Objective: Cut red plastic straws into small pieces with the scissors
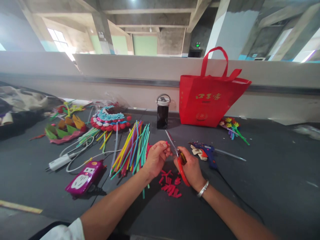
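Note:
My right hand (191,166) is closed round the red handles of a pair of scissors (175,150), whose blades point up and away. My left hand (157,156) pinches a short red pipe-cleaner piece (167,144) right at the blades. Below both hands lies a small heap of cut red pieces (171,185) on the dark table (262,186). A fan of colourful pipe cleaners (132,146) lies just left of my left hand.
A blue glue gun (207,153) with its cord lies right of my hands. Behind are a dark bottle (162,111), a red tote bag (210,96) and small made flowers (232,126). At left lie a purple power strip (83,178), white cables and a beaded craft piece (110,120).

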`<action>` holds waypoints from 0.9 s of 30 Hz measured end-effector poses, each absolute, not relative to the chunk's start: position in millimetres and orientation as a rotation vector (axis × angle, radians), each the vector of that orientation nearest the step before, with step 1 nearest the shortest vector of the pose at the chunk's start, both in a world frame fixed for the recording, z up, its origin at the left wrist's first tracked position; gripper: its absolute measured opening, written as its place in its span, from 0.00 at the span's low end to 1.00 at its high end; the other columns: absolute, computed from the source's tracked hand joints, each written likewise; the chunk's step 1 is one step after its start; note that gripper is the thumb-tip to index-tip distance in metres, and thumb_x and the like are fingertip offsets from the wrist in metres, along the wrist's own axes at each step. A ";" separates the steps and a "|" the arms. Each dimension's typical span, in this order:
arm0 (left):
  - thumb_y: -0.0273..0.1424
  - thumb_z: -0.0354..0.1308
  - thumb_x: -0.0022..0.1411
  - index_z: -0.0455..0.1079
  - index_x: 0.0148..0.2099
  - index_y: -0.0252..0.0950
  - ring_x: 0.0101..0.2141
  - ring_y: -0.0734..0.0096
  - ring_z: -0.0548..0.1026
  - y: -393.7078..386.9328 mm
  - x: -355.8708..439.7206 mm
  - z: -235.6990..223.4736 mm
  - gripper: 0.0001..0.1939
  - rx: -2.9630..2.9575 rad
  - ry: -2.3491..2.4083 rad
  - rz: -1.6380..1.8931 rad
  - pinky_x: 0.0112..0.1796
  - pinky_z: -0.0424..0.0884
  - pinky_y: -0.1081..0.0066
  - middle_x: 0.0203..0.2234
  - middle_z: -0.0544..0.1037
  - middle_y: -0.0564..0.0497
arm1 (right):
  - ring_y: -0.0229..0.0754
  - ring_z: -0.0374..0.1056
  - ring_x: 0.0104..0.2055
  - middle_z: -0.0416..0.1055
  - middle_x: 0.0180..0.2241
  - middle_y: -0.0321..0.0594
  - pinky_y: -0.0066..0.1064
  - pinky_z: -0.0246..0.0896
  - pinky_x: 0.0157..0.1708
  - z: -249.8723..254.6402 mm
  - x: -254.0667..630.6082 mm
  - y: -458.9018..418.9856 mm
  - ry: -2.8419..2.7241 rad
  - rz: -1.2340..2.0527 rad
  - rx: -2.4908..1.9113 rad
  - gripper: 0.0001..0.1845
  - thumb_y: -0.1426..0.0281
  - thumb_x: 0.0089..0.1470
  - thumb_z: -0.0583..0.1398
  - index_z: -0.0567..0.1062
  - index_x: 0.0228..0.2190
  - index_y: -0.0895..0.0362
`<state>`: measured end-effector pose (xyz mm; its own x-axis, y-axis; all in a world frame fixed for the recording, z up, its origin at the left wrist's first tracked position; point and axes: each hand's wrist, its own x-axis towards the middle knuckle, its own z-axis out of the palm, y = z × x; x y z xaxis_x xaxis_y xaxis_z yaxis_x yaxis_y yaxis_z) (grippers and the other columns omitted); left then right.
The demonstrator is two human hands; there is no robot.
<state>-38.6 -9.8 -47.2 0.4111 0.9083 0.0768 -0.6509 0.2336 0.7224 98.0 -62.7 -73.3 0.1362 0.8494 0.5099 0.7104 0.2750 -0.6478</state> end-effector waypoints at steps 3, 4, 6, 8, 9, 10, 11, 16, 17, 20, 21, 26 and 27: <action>0.30 0.61 0.54 0.69 0.29 0.33 0.25 0.76 0.67 -9.1 -38.5 -49.7 0.06 0.845 0.458 1.117 0.31 0.64 0.72 0.21 0.69 0.54 | 0.39 0.70 0.31 0.75 0.34 0.38 0.29 0.64 0.34 -71.5 101.6 -61.9 -1.513 0.227 -1.441 0.15 0.66 0.54 0.58 0.70 0.44 0.54; 0.30 0.61 0.53 0.69 0.29 0.33 0.24 0.77 0.66 -9.1 -38.3 -50.9 0.05 0.902 0.499 1.121 0.31 0.64 0.73 0.21 0.69 0.54 | 0.39 0.70 0.32 0.74 0.35 0.38 0.29 0.65 0.35 -71.0 102.6 -61.8 -1.469 0.253 -1.416 0.15 0.65 0.54 0.58 0.70 0.44 0.54; 0.29 0.61 0.52 0.69 0.28 0.33 0.24 0.78 0.66 -9.4 -37.6 -53.7 0.05 1.052 0.614 1.130 0.30 0.63 0.74 0.21 0.70 0.54 | 0.38 0.70 0.32 0.74 0.35 0.37 0.29 0.65 0.35 -70.7 103.6 -61.6 -1.380 0.324 -1.363 0.15 0.64 0.54 0.59 0.70 0.44 0.53; 0.29 0.60 0.52 0.68 0.28 0.33 0.24 0.78 0.65 -10.0 -37.0 -56.5 0.05 1.224 0.731 1.131 0.29 0.62 0.74 0.21 0.70 0.55 | 0.36 0.67 0.28 0.72 0.31 0.34 0.29 0.65 0.32 -71.5 103.6 -61.3 -1.308 0.412 -1.321 0.17 0.63 0.53 0.61 0.69 0.45 0.53; 0.29 0.60 0.52 0.68 0.28 0.34 0.24 0.77 0.66 -10.5 -36.8 -57.7 0.05 1.316 0.781 1.127 0.29 0.61 0.74 0.21 0.70 0.55 | 0.35 0.66 0.26 0.71 0.29 0.33 0.28 0.64 0.30 -72.1 103.2 -61.0 -1.283 0.454 -1.305 0.18 0.62 0.53 0.61 0.69 0.45 0.53; 0.29 0.59 0.52 0.68 0.28 0.34 0.24 0.77 0.66 -11.0 -36.6 -58.5 0.04 1.416 0.824 1.124 0.28 0.61 0.74 0.22 0.70 0.55 | 0.35 0.65 0.25 0.70 0.28 0.32 0.28 0.64 0.29 -72.9 102.9 -60.6 -1.265 0.491 -1.290 0.19 0.62 0.52 0.62 0.68 0.45 0.53; 0.29 0.59 0.52 0.68 0.28 0.34 0.24 0.76 0.66 -11.7 -36.5 -59.0 0.04 1.524 0.862 1.120 0.28 0.61 0.74 0.22 0.70 0.54 | 0.35 0.65 0.25 0.71 0.28 0.32 0.28 0.64 0.29 -73.8 102.5 -60.2 -1.252 0.519 -1.277 0.19 0.63 0.52 0.62 0.68 0.46 0.52; 0.26 0.55 0.53 0.68 0.27 0.35 0.24 0.75 0.68 -16.2 -37.0 -55.5 0.03 2.001 0.943 1.080 0.29 0.62 0.73 0.21 0.72 0.54 | 0.36 0.68 0.28 0.73 0.32 0.34 0.29 0.65 0.31 -76.9 102.6 -57.9 -1.243 0.529 -1.273 0.19 0.66 0.51 0.62 0.69 0.46 0.53; 0.26 0.55 0.53 0.68 0.27 0.35 0.25 0.74 0.68 -16.7 -37.1 -54.6 0.03 2.039 0.934 1.064 0.30 0.62 0.73 0.22 0.72 0.53 | 0.37 0.69 0.29 0.73 0.33 0.35 0.29 0.66 0.32 -77.0 102.8 -57.5 -1.248 0.507 -1.279 0.18 0.67 0.51 0.61 0.70 0.45 0.53; 0.26 0.55 0.52 0.69 0.28 0.35 0.26 0.74 0.69 -15.4 -37.8 -54.0 0.03 2.017 0.913 1.023 0.30 0.62 0.73 0.23 0.73 0.53 | 0.37 0.70 0.31 0.74 0.36 0.37 0.30 0.66 0.33 -76.7 103.4 -56.5 -1.262 0.462 -1.283 0.18 0.69 0.50 0.60 0.70 0.45 0.53; 0.28 0.56 0.53 0.69 0.28 0.35 0.26 0.73 0.69 -14.1 -38.2 -54.7 0.03 1.963 0.910 1.005 0.29 0.62 0.73 0.23 0.73 0.53 | 0.37 0.70 0.31 0.73 0.35 0.37 0.30 0.66 0.33 -76.5 103.6 -56.3 -1.263 0.463 -1.275 0.18 0.69 0.50 0.60 0.70 0.45 0.53; 0.33 0.56 0.56 0.72 0.31 0.34 0.25 0.74 0.69 -6.2 -41.0 -60.9 0.07 1.493 0.772 0.820 0.31 0.64 0.74 0.23 0.74 0.52 | 0.36 0.69 0.29 0.72 0.31 0.33 0.29 0.67 0.33 -76.3 105.5 -55.0 -1.278 0.489 -1.226 0.18 0.70 0.52 0.59 0.68 0.46 0.52; 0.33 0.57 0.56 0.73 0.31 0.34 0.25 0.75 0.69 -5.3 -41.5 -61.7 0.08 1.410 0.734 0.792 0.31 0.64 0.74 0.23 0.75 0.52 | 0.36 0.69 0.30 0.72 0.31 0.34 0.29 0.67 0.33 -76.1 106.2 -54.9 -1.290 0.488 -1.220 0.18 0.70 0.52 0.59 0.68 0.46 0.52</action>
